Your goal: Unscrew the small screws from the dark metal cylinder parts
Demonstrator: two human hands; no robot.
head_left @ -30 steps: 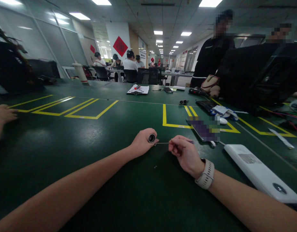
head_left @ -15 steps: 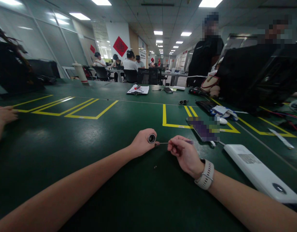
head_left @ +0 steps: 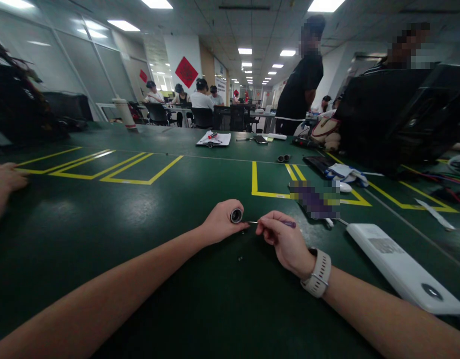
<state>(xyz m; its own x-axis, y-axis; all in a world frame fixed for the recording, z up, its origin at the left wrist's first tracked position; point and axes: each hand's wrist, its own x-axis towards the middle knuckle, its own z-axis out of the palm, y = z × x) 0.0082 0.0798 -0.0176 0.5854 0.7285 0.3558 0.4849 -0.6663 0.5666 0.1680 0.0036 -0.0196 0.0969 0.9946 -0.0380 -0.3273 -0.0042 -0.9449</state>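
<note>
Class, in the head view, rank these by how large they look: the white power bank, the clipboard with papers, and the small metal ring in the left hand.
1. white power bank, though nearness inflates it
2. clipboard with papers, far off
3. small metal ring

At a dark green table [head_left: 102, 219] marked with yellow lines, a left hand [head_left: 220, 222] grips a small round metal part [head_left: 236, 215] while a right hand [head_left: 284, 242] pinches a thin screwdriver [head_left: 274, 223], its tip at the part. A white device [head_left: 401, 267] lies just beside the right forearm.
</note>
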